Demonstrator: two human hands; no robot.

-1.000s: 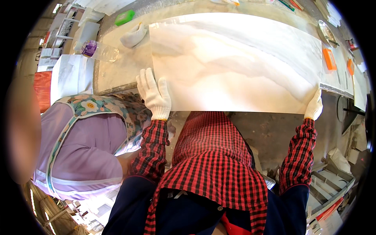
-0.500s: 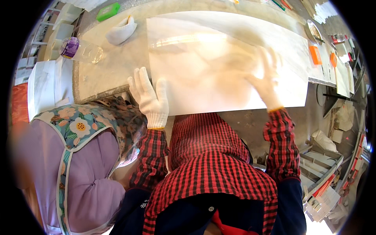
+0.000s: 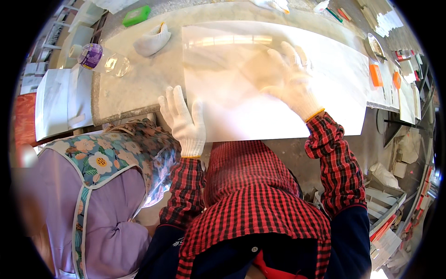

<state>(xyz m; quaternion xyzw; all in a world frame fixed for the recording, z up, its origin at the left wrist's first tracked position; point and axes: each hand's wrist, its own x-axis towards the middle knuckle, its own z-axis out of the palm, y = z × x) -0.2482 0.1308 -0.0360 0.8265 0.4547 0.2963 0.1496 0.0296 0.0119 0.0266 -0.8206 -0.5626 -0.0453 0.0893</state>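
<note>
A large glossy white slab or panel (image 3: 223, 102) lies before me, its near edge jutting over my apron and its surface catching bright reflections. My left hand (image 3: 184, 122), in a white knit glove, is open beside the slab's left edge, fingers stretched forward; its thumb side meets or overlaps that edge. My right hand (image 3: 295, 83), gloved the same way, lies over the right half of the slab with fingers spread. Its palm faces down, and whether it presses on the surface or hovers slightly is hard to tell. Neither hand grips anything.
On the worktable (image 3: 139, 83) are a loose white glove (image 3: 152, 41), a clear bottle (image 3: 103, 60) with a purple label and a green box (image 3: 136, 16). Orange blocks (image 3: 376, 75) and a round dish (image 3: 373, 45) sit at right. A person in a flowered apron (image 3: 100, 160) is close on my left.
My right hand has swept left and slightly away from me across the slab. The whole view has shifted slightly; my left hand keeps its place by the slab's edge.
</note>
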